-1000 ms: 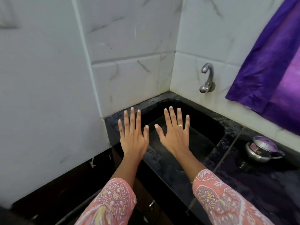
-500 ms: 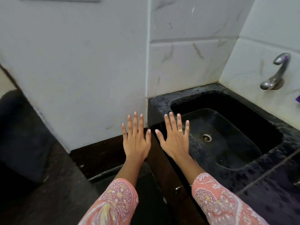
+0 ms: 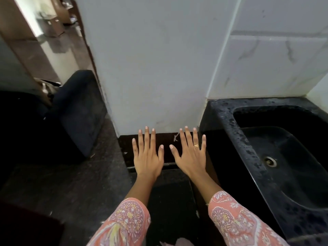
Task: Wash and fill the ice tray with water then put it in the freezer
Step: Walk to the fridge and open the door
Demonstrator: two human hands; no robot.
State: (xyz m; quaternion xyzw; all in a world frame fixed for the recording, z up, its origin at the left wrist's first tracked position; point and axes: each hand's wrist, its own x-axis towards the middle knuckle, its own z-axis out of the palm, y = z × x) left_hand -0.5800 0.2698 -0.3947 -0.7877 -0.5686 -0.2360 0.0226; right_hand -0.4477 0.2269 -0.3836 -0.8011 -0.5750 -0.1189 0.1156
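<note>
Your left hand [image 3: 147, 157] & right hand [image 3: 190, 157] hover spread flat, holding nothing, center frame. Black sink [image 3: 229, 119] sits at right. Ice tray isn't in view; fetching it likely comes next.

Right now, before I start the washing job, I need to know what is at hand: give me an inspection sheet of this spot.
Surface: black speckled sink at right, drain uncovered.
Job's things: nothing seen.
Clutter: nothing seen.
Grippers: left hand and right hand held out flat, fingers spread, holding nothing; ring on the right.
Cables: nothing seen.
Surroundings: white wall ahead, marbled tiles behind the sink, dark bulky object at left, doorway beyond it.
</note>
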